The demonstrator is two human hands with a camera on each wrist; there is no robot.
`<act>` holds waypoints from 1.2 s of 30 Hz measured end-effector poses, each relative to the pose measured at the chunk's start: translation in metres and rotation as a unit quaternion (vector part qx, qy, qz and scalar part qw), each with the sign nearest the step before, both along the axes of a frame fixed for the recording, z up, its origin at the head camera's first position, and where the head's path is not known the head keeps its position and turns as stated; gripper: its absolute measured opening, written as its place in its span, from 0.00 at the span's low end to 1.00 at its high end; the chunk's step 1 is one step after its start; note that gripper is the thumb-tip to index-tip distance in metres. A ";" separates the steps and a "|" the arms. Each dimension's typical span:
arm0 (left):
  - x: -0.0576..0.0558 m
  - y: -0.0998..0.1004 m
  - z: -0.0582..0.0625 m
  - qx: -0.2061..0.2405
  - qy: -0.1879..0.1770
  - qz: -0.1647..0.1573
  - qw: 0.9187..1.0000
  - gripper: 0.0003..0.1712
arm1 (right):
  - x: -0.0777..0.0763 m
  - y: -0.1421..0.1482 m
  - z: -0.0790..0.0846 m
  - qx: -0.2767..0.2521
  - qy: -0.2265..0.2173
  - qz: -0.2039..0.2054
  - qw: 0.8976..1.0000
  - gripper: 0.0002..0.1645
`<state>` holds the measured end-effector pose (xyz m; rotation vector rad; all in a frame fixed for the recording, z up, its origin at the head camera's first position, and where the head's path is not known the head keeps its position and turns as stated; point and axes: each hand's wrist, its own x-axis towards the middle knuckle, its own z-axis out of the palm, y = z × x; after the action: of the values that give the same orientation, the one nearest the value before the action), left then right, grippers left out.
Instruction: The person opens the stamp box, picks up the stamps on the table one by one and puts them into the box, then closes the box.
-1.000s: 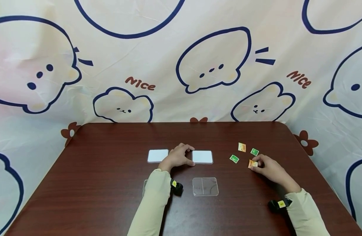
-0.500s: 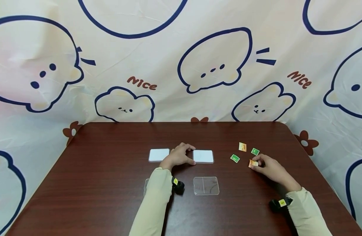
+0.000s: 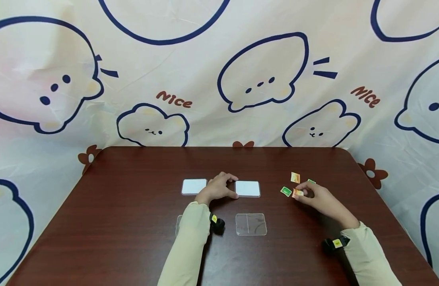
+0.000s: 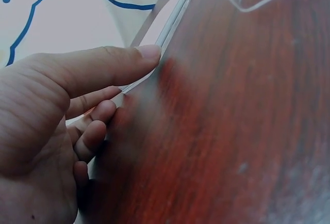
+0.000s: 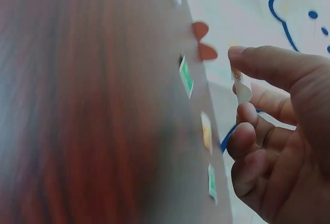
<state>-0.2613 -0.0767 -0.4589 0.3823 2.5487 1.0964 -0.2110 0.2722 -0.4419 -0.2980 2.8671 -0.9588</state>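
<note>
My right hand (image 3: 321, 200) pinches an orange postage stamp (image 3: 297, 193) between thumb and fingers, raised off the table. In the right wrist view the stamp (image 5: 240, 84) is seen nearly edge-on, slightly curled. A green stamp (image 3: 286, 191) lies just left of it. Behind are an orange stamp (image 3: 295, 177) and another green stamp (image 3: 311, 181), partly hidden by the hand. My left hand (image 3: 217, 188) holds the left end of a flat clear case with a white top (image 3: 247, 189), thumb at its near edge (image 4: 160, 53) and a finger at the far one.
A second white-topped case (image 3: 194, 186) lies left of the left hand. Nearer me are a clear plastic lid or tray (image 3: 251, 234) and another clear piece (image 3: 178, 224), mostly covered by the left sleeve. A patterned cloth (image 3: 205, 79) hangs behind the brown table (image 3: 108, 222).
My right hand has lifted the orange stamp and moved it left, closer to the near green stamp. The left hand stays at the case; the whole view has shifted slightly.
</note>
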 end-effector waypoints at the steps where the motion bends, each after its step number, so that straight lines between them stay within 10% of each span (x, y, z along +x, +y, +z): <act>1: 0.000 0.000 0.000 0.000 0.001 -0.001 1.000 0.32 | -0.001 -0.004 0.002 -0.004 0.000 0.005 1.000 0.25; 36: -0.001 0.001 -0.001 -0.019 0.006 0.000 1.000 0.31 | -0.048 -0.126 -0.011 -0.017 -0.052 0.120 0.991 0.18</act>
<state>-0.2620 -0.0756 -0.4599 0.3805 2.5759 1.0469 -0.2590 0.1460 -0.4528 -0.5635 2.6466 -0.9485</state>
